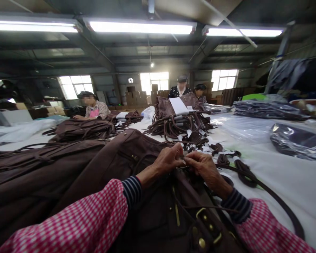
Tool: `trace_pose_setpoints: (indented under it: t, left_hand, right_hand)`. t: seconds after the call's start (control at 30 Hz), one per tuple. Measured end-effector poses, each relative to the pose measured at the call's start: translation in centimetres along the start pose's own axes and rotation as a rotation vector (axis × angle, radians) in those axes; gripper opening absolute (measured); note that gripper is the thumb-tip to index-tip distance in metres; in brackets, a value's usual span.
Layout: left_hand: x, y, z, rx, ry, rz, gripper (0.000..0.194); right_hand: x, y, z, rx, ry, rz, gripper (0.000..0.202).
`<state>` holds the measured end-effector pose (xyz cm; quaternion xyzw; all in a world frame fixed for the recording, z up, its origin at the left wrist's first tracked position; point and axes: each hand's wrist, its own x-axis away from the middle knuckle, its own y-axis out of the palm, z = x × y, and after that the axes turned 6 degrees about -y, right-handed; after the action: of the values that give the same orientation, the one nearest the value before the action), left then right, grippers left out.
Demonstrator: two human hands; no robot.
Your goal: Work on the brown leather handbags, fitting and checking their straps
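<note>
A dark brown bag [147, 214] with brass fittings lies right in front of me. Over its upper part, my left hand [171, 156] and my right hand [204, 168] meet with pinched fingertips. Something small is between them at the bag's edge, too small and covered to name. A brass buckle [210, 225] on a strap sits at the bag's lower right. From beside my right hand, a long brown strap [279, 200] curves out over the white table. More brown bags [55, 168] are heaped to the left.
Ahead stands a pile of brown bags [163, 109] with handles and white tags. Coiled straps [244, 170] lie right of my hands on the white table [287, 175]. Plastic-wrapped dark packages [297, 137] rest farther right. Several people work across the table, one person [96, 107] at left.
</note>
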<state>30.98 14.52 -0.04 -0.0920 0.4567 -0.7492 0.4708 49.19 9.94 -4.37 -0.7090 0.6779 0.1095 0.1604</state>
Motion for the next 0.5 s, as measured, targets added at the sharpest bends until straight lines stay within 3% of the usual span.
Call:
trace_pose_setpoints:
  t: [0.13,0.33,0.4,0.5]
  left_hand:
    - [0.5,0.0,1.2,-0.22,0.067,-0.075,0.03]
    - [1.1,0.2,2.2,-0.537,0.137,-0.117,0.037]
    - [1.0,0.4,1.8,-0.504,0.137,-0.108,0.04]
    - [0.4,0.5,0.8,-0.268,0.017,-0.067,0.048]
  right_hand:
    - [0.0,0.0,-0.1,0.057,-0.02,-0.05,0.025]
    - [-0.2,-0.3,0.2,0.07,0.073,-0.183,0.029]
    - [-0.3,-0.2,0.3,0.06,0.08,-0.171,0.029]
    - [-0.4,-0.1,0.3,0.052,0.092,-0.067,0.026]
